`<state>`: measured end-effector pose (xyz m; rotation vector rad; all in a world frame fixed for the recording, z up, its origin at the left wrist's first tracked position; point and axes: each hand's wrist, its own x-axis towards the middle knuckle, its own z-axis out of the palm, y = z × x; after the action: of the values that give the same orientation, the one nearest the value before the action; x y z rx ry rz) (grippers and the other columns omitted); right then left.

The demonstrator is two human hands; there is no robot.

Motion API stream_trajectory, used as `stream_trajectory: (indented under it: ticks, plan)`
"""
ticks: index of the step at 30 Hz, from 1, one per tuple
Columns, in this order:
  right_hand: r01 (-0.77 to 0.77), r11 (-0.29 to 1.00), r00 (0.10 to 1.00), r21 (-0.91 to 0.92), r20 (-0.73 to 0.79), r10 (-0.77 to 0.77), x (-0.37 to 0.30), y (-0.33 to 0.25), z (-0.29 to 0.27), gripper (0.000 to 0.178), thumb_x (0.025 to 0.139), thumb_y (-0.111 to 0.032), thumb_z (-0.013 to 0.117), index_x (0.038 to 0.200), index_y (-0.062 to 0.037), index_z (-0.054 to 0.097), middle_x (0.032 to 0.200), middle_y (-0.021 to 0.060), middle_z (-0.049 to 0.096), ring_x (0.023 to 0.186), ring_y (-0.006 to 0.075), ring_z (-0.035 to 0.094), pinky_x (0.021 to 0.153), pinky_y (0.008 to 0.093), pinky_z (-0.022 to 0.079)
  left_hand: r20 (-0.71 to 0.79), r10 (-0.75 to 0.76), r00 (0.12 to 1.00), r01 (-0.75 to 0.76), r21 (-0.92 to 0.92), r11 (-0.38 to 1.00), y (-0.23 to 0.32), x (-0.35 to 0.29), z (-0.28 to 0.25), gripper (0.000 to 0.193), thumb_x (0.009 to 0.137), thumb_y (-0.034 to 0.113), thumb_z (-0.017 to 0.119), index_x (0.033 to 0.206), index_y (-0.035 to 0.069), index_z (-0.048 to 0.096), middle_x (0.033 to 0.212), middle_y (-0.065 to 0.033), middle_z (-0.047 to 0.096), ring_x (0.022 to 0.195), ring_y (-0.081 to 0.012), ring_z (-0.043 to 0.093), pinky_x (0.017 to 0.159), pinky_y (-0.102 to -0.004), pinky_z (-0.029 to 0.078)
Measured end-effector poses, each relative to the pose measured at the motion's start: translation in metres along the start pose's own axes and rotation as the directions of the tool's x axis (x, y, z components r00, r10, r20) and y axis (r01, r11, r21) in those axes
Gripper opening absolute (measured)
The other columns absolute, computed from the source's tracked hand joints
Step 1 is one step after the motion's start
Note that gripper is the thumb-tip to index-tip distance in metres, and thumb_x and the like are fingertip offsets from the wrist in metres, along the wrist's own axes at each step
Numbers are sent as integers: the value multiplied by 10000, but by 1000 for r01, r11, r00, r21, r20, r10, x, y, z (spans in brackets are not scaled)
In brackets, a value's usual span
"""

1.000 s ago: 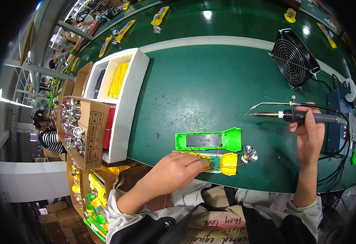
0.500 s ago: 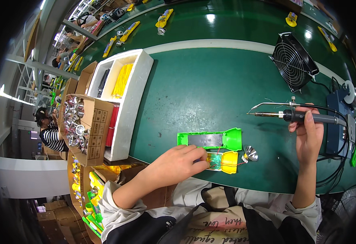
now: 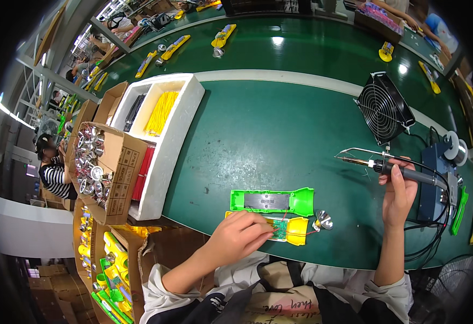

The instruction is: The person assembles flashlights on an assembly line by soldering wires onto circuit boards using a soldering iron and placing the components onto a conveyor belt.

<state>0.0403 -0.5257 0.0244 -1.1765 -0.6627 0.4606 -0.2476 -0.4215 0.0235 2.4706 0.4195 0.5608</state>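
Observation:
My left hand (image 3: 240,233) is closed in a pinch at the edge of a green circuit board (image 3: 280,231). The board lies in a yellow flashlight half-shell (image 3: 297,231), and a red wire runs beside the fingertips; what they pinch is hidden. Red wires also lead to a shiny reflector cup (image 3: 324,220) just right of the shell. Directly behind lies a green half-shell (image 3: 303,202) with a dark panel inside. My right hand (image 3: 398,195) grips a soldering iron (image 3: 424,177) with a thin solder guide along it. Its tip points left, raised and apart from the board.
At left stand a white foam box (image 3: 179,129) of yellow, black and red wires and a carton (image 3: 118,186) of reflectors. A black fan (image 3: 383,110), a blue soldering station (image 3: 434,181) and a solder spool (image 3: 454,148) stand at right. Yellow shells lie on the far green surface.
The whole view has shifted, so the bench sits lower in the picture. The soldering iron has moved slightly away from the board and is more tilted. My left hand stays at the board.

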Motion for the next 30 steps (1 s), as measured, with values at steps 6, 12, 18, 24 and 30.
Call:
stream_trajectory:
  ticks: [6, 12, 18, 24, 30]
  plan:
    - [24, 996, 999, -84, -30, -27, 2, 9, 0, 199, 807, -96, 548, 943, 25, 469, 800, 85, 513, 634, 122, 510, 579, 230, 418, -120, -68, 990, 58, -82, 995, -1, -12, 10, 156, 666, 49, 666, 815, 71, 627, 776, -27, 582, 709, -196, 543, 643, -297, 435]
    - [35, 992, 999, -118, -31, -39, 3, 12, -2, 193, 811, -102, 551, 940, 17, 471, 779, 79, 516, 618, 123, 511, 567, 231, 418, -139, -71, 988, 59, -88, 994, 0, -14, 8, 149, 655, 45, 670, 797, 72, 633, 761, -26, 566, 693, -187, 536, 622, -293, 446]
    - [36, 993, 999, -114, -20, -39, 2, 13, -1, 193, 824, -116, 543, 946, 14, 471, 761, 75, 522, 615, 116, 503, 561, 224, 413, -125, -49, 991, 39, -82, 996, -2, -16, 8, 145, 645, 45, 672, 781, 71, 627, 744, -32, 551, 677, -192, 533, 610, -290, 451]
    - [26, 997, 999, -75, 46, -22, -8, 2, 5, 176, 836, -91, 495, 975, 0, 437, 762, 64, 508, 628, 102, 472, 579, 214, 381, -146, -66, 987, 55, -83, 995, -3, -11, 8, 168, 597, 30, 695, 740, 79, 622, 704, -16, 527, 618, -169, 510, 556, -275, 424]
    - [58, 997, 977, -42, 208, -48, -32, -1, 11, 244, 782, -166, 551, 872, -27, 371, 736, 76, 444, 531, 89, 405, 409, 161, 335, -140, -82, 987, 71, -80, 994, -2, -10, 9, 171, 578, 22, 687, 723, 80, 616, 687, -10, 504, 612, -166, 501, 552, -275, 419]
